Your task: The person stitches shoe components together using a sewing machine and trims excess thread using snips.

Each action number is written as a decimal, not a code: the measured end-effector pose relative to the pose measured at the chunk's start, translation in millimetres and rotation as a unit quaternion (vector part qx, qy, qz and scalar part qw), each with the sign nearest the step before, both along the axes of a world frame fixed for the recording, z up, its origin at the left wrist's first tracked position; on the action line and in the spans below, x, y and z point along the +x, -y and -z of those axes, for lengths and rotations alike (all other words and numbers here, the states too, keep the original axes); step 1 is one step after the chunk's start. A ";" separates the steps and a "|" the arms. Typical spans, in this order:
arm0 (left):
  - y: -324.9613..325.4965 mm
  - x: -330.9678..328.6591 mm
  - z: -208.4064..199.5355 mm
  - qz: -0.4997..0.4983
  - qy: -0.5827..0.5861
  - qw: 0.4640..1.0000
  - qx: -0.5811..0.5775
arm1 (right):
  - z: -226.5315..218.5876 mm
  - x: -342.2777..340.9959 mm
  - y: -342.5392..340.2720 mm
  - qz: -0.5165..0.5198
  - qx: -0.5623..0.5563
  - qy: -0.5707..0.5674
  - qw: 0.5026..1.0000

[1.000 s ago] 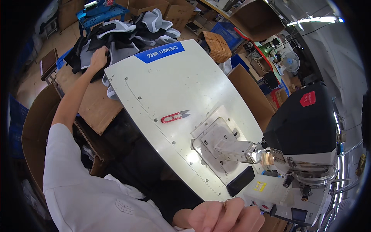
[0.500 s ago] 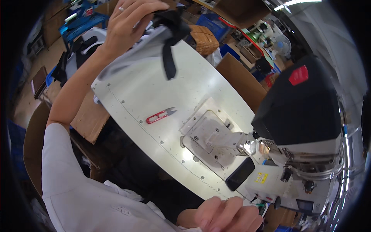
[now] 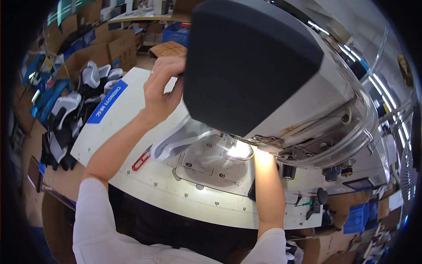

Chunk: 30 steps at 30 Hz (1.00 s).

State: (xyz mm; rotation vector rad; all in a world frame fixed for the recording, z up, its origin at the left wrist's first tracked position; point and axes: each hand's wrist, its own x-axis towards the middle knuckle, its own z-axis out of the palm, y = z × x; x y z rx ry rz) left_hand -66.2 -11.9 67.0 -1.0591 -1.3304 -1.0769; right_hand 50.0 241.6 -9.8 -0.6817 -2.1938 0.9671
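Observation:
My left hand [image 3: 163, 90] is raised at the left edge of the sewing machine's black head cover [image 3: 255, 66]. Its fingers are bent in a pinch, and the tips go out of sight by the cover, so what they hold is hidden. Below it a grey and white padded fabric piece [image 3: 176, 140] lies over the machine's metal clamp plate [image 3: 202, 165], its far part behind the cover. My right forearm [image 3: 270, 198] reaches in under the lit machine head; the hand itself is hidden there. Red thread snips [image 3: 141, 160] lie beside the fabric on the white table [image 3: 176, 207].
A pile of grey and black fabric pieces [image 3: 61, 125] is at the left past the table. Cardboard boxes [image 3: 121, 48] stand behind. A green-handled tool [image 3: 306, 203] is at the table's right end. A dark phone-like object [image 3: 252, 191] shows beside my right forearm.
The view has swung, bringing the machine closer. My left hand has brought the fabric from the far left to the clamp plate. My right hand has gone from the near edge under the machine head.

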 end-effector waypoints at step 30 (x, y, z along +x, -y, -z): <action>-26.7 53.1 95.3 0.304 -0.035 0.847 -0.435 | -36.5 117.8 34.9 -0.182 -0.015 -0.085 0.980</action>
